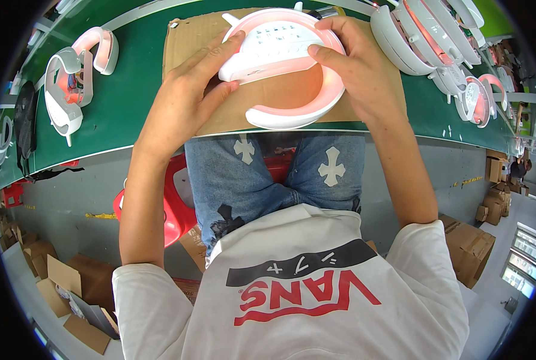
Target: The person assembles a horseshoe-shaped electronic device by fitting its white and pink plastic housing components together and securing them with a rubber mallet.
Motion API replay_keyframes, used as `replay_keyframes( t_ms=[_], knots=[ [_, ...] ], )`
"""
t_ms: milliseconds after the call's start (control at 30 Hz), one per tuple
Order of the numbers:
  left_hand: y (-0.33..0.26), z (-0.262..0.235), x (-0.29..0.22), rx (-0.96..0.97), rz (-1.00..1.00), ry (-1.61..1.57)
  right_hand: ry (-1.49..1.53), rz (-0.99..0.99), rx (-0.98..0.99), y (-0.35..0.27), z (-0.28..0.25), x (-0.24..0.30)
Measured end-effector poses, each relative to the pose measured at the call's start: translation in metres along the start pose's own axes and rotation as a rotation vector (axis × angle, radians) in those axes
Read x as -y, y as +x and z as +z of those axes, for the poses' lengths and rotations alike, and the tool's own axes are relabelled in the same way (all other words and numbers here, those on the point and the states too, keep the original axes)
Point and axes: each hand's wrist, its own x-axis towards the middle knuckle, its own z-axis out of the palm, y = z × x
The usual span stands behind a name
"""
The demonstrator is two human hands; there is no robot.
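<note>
Between my hands is a white curved device (325, 103) with a pink inner face, a hooked open arm and a flat white panel bearing small marks. It is held over a sheet of brown cardboard (187, 48) on the green table. My left hand (196, 81) grips the panel's left side, fingers on top and thumb at its lower edge. My right hand (355, 63) holds the upper right of the curve, its thumb pressing on the panel's edge. The palms hide parts of the rim. Behind the device lies a dark cylindrical object (327, 12), partly covered.
At the left of the green table (130, 102) stand white and pink curved parts (69, 90), one with its inside exposed. Stacked white shells (400, 42) and smaller devices (475, 99) fill the right side. A red stool (175, 204) is under me; cardboard boxes (469, 246) stand on the floor.
</note>
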Motion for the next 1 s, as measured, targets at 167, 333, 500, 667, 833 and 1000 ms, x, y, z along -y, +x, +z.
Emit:
replay_keyframes(
  t_ms=[167,333,500,667,833,1000],
  knots=[
    [-0.001,-0.001,-0.002,0.011,-0.068,-0.173,0.010,-0.013,-0.007,-0.003,0.007,0.004],
    [-0.001,0.003,-0.001,-0.015,-0.157,-0.211,0.041,-0.017,0.019,-0.001,0.003,-0.005],
    [-0.001,0.003,0.003,-0.028,-0.020,-0.064,0.149,0.054,0.037,0.004,0.002,-0.008],
    [0.000,0.005,0.002,-0.064,-0.057,-0.077,-0.022,-0.036,0.018,0.005,0.004,0.000],
    [0.003,0.005,0.006,-0.028,-0.082,-0.240,-0.030,-0.007,0.108,0.015,-0.008,-0.007],
    [0.004,-0.001,0.000,-0.007,-0.162,-0.392,0.053,0.023,0.138,0.012,-0.007,-0.003]
  ],
)
